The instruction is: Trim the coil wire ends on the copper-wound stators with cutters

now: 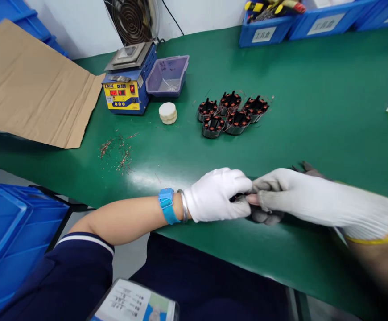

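My left hand (218, 195), in a thin white glove, is closed on a small dark part (238, 196) that is mostly hidden by fingers. Against it, my right hand (277, 191) is also closed at this part, in a knitted white glove with a yellow cuff; a bare fingertip pokes out of it. What exactly the part is cannot be made out. Dark grey, finger-like shapes (309, 169) show behind the right glove. Beyond both hands stand several black ring-shaped motor stators (237, 121) with copper windings and loose wire ends.
Copper wire scraps (124, 158) lie left of the stators, near a round white pad (167, 113). Behind are a blue and yellow heated unit (123, 96), a purple tray (183, 76) and a fan (132, 20). Cardboard (40, 89) covers the left; blue tool bins (264, 34) line the back.
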`<state>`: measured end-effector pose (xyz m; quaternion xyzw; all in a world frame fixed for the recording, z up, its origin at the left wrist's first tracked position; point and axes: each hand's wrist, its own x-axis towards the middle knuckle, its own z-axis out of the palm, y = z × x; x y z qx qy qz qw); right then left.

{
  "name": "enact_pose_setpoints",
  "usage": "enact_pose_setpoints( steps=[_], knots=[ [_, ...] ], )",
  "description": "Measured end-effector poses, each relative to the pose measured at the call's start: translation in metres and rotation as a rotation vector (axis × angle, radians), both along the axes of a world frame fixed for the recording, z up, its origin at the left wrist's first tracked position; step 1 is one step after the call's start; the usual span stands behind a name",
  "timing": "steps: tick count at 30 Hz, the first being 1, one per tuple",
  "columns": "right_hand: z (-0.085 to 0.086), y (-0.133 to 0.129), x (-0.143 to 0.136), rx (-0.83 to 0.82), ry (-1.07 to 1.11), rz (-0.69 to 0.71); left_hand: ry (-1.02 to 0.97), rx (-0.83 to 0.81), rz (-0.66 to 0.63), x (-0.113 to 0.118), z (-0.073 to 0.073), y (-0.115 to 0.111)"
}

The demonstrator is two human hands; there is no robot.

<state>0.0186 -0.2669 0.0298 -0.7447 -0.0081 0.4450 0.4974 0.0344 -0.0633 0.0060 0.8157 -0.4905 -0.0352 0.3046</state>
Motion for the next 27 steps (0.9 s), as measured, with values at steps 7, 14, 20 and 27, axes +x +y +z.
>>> enact_pose_setpoints(
  steps=[7, 14, 20, 27],
  knots=[
    [0.003, 0.018, -0.015, 0.123, 0.006, -0.244, 0.197, -0.049, 0.145, -0.01, 0.007, 0.0],
    [0.013, 0.017, -0.028, 0.036, -0.3, -0.269, 0.911, -0.421, 0.388, 0.012, 0.029, 0.018],
    [0.018, 0.003, -0.04, 0.056, -0.48, -0.367, 1.439, -0.05, 0.02, 0.019, 0.046, 0.029],
    [0.024, 0.007, -0.039, 0.175, -0.321, -0.558, 0.442, -0.343, 0.093, -0.012, 0.038, 0.026]
  ],
)
